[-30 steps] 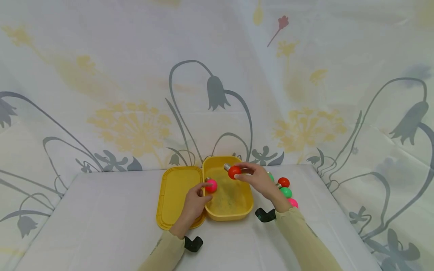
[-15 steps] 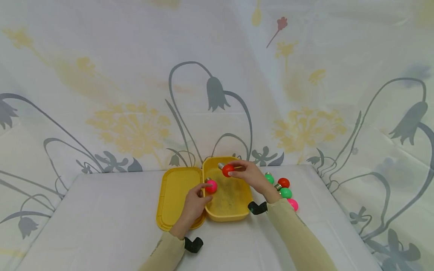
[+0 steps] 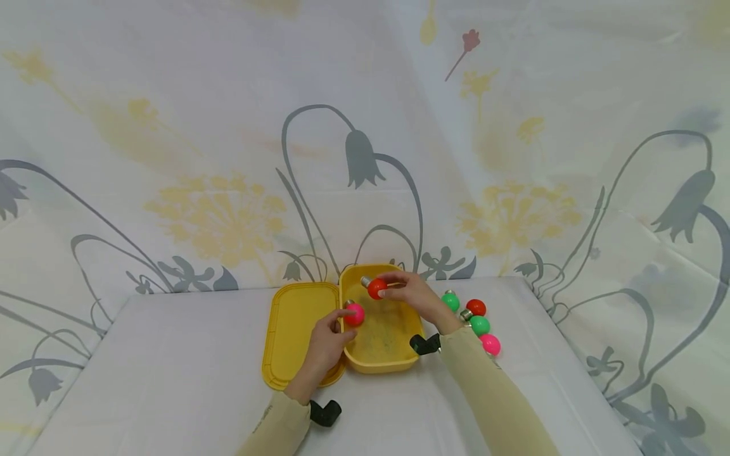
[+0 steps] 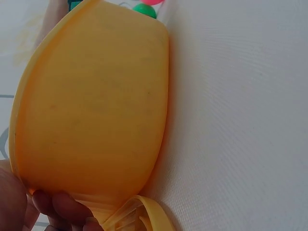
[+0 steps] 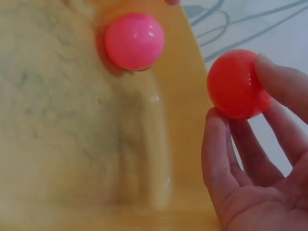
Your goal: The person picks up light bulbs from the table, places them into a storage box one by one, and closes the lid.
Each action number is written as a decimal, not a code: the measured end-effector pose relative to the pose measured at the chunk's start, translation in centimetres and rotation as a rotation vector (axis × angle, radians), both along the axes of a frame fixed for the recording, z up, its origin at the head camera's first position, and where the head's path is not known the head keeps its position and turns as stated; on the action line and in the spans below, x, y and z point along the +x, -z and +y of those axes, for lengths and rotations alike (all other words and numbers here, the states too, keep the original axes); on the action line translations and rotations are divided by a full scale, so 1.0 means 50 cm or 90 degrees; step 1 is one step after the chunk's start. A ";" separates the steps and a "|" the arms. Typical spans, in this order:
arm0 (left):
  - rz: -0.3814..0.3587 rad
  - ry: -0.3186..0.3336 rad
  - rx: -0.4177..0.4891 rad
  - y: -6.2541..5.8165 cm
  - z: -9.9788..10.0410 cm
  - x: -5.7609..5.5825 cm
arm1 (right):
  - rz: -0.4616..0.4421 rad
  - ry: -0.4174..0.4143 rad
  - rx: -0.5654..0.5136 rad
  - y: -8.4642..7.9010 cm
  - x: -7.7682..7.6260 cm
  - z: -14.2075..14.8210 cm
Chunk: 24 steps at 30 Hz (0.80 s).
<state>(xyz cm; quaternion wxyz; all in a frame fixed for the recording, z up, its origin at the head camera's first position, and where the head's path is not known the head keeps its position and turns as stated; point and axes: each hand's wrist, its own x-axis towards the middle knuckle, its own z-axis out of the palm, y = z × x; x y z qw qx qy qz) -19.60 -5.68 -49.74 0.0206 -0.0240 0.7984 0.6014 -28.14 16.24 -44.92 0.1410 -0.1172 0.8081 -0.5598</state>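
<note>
Between thumb and fingertips my right hand (image 3: 419, 294) pinches a red light bulb (image 3: 376, 289) by its round globe, its silver screw base pointing up and left. The bulb hangs over the yellow plastic box (image 3: 393, 366). Inside the box, by the left wall, lies a pink light bulb (image 5: 134, 41). My left hand (image 3: 326, 342) grips the box's left wall; in the left wrist view its curled fingers (image 4: 67, 209) lie against the outside of the wall. In the head view its fingertips overlap the pink bulb.
A yellow lid (image 3: 296, 339) lies flat left of the box, partly under the left forearm. Right of the box several bulbs lie on the white tabletop, among them a green bulb (image 3: 450, 301), a red bulb (image 3: 476, 308) and a pink bulb (image 3: 490, 344). A patterned cloth (image 3: 228, 145) hangs behind.
My right hand has carried the red bulb leftward over the box, uncovering more of the bulbs on the right. The left hand has stayed at the box's left side.
</note>
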 end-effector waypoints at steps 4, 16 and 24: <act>0.002 -0.005 0.005 0.000 -0.001 0.002 | -0.010 0.001 -0.005 0.007 -0.005 0.001; 0.000 0.001 0.003 -0.001 0.001 0.003 | 0.027 -0.045 0.030 0.014 -0.006 -0.001; 0.002 0.001 0.006 -0.001 0.000 0.003 | 0.065 -0.047 0.109 0.016 -0.004 -0.011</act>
